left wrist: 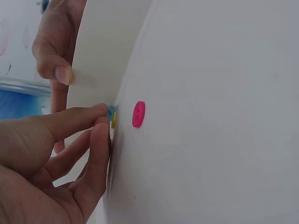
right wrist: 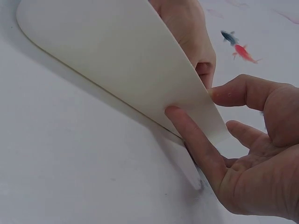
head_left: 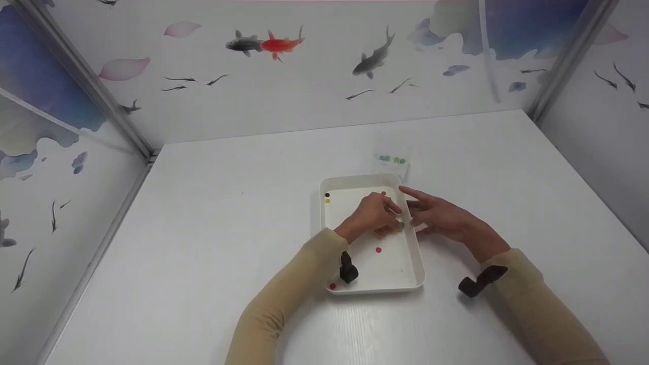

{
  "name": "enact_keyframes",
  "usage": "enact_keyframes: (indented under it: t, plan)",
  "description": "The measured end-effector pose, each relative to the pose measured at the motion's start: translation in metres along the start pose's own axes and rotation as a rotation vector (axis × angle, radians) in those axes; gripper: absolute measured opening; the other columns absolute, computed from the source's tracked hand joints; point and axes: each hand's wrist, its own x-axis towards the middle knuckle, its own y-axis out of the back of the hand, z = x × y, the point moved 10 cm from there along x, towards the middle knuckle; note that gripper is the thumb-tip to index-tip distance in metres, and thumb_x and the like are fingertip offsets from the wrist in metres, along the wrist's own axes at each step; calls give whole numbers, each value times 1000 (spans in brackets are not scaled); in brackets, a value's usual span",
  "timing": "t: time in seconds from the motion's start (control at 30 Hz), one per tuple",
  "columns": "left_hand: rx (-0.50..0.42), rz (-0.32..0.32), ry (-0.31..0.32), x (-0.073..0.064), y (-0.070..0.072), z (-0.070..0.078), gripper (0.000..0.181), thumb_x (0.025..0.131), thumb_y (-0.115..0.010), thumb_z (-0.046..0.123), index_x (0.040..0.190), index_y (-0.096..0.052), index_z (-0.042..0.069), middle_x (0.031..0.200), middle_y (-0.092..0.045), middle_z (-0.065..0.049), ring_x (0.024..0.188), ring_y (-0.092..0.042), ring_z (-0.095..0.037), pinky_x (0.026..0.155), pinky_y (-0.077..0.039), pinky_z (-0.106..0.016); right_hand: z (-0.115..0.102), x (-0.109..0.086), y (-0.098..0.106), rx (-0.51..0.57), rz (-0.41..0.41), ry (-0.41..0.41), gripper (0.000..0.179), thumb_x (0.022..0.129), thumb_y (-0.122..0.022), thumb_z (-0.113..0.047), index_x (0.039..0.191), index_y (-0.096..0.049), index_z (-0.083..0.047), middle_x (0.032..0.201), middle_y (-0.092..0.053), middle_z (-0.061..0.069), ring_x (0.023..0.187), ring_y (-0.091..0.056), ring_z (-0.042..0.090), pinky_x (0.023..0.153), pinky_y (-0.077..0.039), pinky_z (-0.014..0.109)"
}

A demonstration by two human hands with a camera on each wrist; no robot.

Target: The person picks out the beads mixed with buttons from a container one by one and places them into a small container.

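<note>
A shallow white tray (head_left: pixel 372 290) lies on the table, with small round buttons scattered in it. My left hand (head_left: pixel 372 213) reaches into it by the right wall. In the left wrist view its thumb and forefinger pinch at a small blue button (left wrist: pixel 110 113), mostly hidden by the fingertips. Right beside that sits a yellow button (left wrist: pixel 114 121), and a pink button (left wrist: pixel 139 114) lies on the tray floor nearby. My right hand (head_left: pixel 446 218) holds the tray's right wall from outside, thumb at the rim and a finger (right wrist: pixel 187 128) against the outer face.
Black (head_left: pixel 327 194) and yellow (head_left: pixel 327 201) buttons lie in the tray's far left corner. Red ones sit near the far wall (head_left: pixel 384 193), mid-floor (head_left: pixel 378 250) and near left corner (head_left: pixel 332 286). A clear bag of green pieces (head_left: pixel 393 161) lies behind the tray. Printed panels enclose the table.
</note>
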Motion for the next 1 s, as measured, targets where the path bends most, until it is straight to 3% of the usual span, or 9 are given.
enact_keyframes:
  t: [0.33, 0.6, 0.83, 1.0]
  plan:
    - [55, -13, -70, 2, -2, 6, 21, 76, -78, 0, 97, -79, 0, 87, -72, -4, 53, -54, -8, 50, -44, -17, 1, 0, 0, -13, 10, -22, 88, 89, -60, -1, 161, -18, -30, 166, -23, 16, 133, -52, 29, 93, -55, 32]
    - [110, -20, -45, 4, -1, 3, 20, 81, -78, 5, 101, -80, 4, 84, -66, 1, 58, -55, -7, 53, -45, -16, 2, 0, 0, -19, 16, -36, 90, 89, -62, -2, 161, -18, -31, 166, -23, 15, 136, -49, 31, 94, -53, 33]
    - [36, -35, 21, 2, 5, 2, 20, 85, -77, 12, 104, -79, 5, 92, -75, -4, 61, -66, -10, 56, -55, -21, 2, 0, 0, 14, -6, -23, 89, 90, -60, -1, 162, -16, -30, 167, -20, 15, 135, -50, 30, 94, -55, 34]
    - [-32, -25, 34, 1, 12, 2, 17, 85, -76, 12, 100, -79, 3, 94, -78, -14, 66, -72, -14, 56, -59, -25, 3, 0, 0, 21, -5, -29, 89, 89, -60, 0, 162, -16, -31, 168, -19, 15, 138, -46, 31, 93, -55, 32]
